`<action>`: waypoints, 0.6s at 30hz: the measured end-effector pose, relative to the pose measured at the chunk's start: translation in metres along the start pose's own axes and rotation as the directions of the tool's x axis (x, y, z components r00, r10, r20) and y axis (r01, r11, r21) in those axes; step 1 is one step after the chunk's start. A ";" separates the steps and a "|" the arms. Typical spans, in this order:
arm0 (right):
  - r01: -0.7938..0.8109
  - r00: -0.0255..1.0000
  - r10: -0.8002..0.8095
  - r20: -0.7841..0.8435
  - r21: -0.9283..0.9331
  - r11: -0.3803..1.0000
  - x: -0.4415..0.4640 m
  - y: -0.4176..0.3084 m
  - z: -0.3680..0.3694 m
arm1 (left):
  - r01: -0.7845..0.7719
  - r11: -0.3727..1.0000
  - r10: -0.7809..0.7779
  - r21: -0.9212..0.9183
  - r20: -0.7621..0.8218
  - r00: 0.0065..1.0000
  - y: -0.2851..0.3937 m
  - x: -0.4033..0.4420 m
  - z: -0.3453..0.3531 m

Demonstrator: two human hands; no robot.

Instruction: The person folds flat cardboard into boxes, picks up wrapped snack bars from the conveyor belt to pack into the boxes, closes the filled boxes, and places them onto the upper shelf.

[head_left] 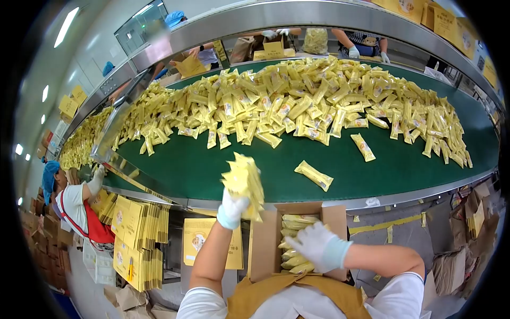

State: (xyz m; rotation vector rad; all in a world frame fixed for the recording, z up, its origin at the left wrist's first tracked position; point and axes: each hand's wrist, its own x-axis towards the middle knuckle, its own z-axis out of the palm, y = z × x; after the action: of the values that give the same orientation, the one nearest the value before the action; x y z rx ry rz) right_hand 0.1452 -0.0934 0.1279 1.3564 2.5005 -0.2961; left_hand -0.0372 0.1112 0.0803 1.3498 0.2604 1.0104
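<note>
My left hand point(234, 206), in a white glove, is closed around a bunch of yellow snack packets point(244, 183) and holds them up at the near edge of the belt. My right hand point(317, 245), also gloved, reaches into an open cardboard box point(264, 244) in front of me. Its fingers are stretched out over a row of yellow packets point(295, 259) inside, touching them. Two loose packets, one point(314, 176) near the box and another point(363, 147) farther back, lie on the green conveyor belt point(212, 173).
A long heap of yellow packets point(297, 95) covers the belt's far side. Flattened yellow cartons point(133, 223) are stacked at left, beside a co-worker point(79, 204) in a red apron. Other people stand across the belt. A metal rail point(297, 20) spans above.
</note>
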 end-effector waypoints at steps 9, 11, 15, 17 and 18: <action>0.231 0.873 0.129 -0.470 0.632 0.740 0.052 -0.029 0.162 | -0.349 0.762 -0.028 0.545 0.567 0.824 0.010 -0.040 0.092; 0.045 0.947 0.208 -0.244 0.742 0.669 0.053 -0.032 0.150 | -0.515 0.524 -0.033 0.678 0.621 0.783 -0.005 -0.045 0.096; 0.000 1.000 -0.007 0.015 0.427 0.904 0.024 -0.025 0.117 | -0.490 0.299 -0.217 0.819 0.559 0.801 -0.021 -0.053 0.094; -0.102 0.991 0.056 0.121 0.415 0.904 0.021 -0.029 0.097 | -0.515 0.148 -0.275 0.844 0.535 0.799 -0.025 -0.057 0.102; -0.178 0.975 0.108 0.195 0.390 0.904 0.020 -0.034 0.082 | -0.534 0.095 -0.319 0.840 0.534 0.783 -0.031 -0.060 0.104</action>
State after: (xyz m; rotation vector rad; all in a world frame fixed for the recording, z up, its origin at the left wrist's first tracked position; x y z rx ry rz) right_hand 0.1179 -0.1215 0.0460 1.5790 2.2612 -0.9007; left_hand 0.0131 0.0002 0.0572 3.0267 0.3571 0.2553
